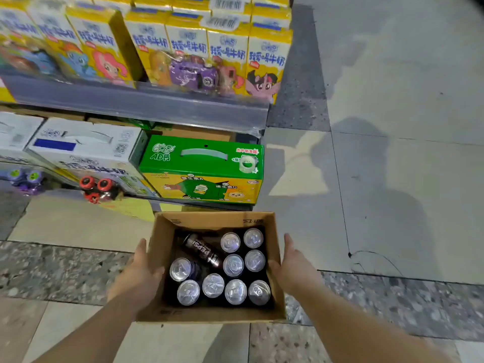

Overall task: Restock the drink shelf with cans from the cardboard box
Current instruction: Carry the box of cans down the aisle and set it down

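Both forearms reach forward and down from the bottom of the view. Left hand [138, 273] lies flat against the left outer wall of the cardboard box [217, 314], fingers straight, thumb near the top edge. Right hand [293, 265] mirrors it on the right wall, fingers extended forward, nothing pinched. It's a palm squeeze, not a wrapped grip. Can't tell if the box is lifted or sitting on the tiled floor [392, 179].

Box is open-topped with ten upright cans [212, 285] in rows plus one Pepsi can [204, 250] lying on its side across the empty patch at upper left.

Judgement: step in hand is positioning the box by the shelf. If carrying, get fingers under the base; side pressure alone on thin walls could slip or bow. Keep it level so the loose can doesn't roll.

Just beyond sits a green carton [201, 158] on the low tier; above it the shelf edge [146, 103] carries yellow milk cartons [227, 56]. No can slot visible here.
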